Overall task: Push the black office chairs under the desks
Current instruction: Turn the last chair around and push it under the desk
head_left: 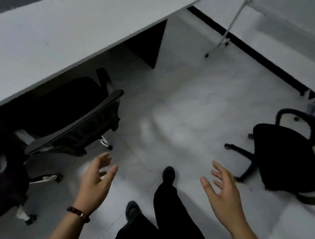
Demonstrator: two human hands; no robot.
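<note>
- left hand (96, 178): grip spread, fingers apart and lightly curled, holding nothing. it hangs just short of the backrest of the tucked chair (73, 118), not touching it.
- right hand (222, 189): grip spread the same way, empty, palm turned inward. it is near the loose chair (283, 158) but clear of it.
- tucked chair: its seat lies in the shadow beneath the table (70, 21), with only the backrest and one armrest outside the table edge. judged as already pushed in.
- loose chair: stands on open floor (181, 111) at the right, well apart from the table, star base and castors fully exposed. judged as the next item to move.
- hand posture: both hands are open and level in front of the body, a likely ready position for taking a backrest; the person's feet (168, 173) stand between the two chairs.
- third dark chair (4, 174): at the lower left edge, partly cut off; whether it sits under the table cannot be told.
- floor: pale, smooth tiles with faint joints, so castors should roll freely.
- room: a black skirting strip (249, 49) runs along a pale wall; a thin metal frame leg (226, 35) on a castor stands near it. the picture is dim and motion-blurred.
</note>
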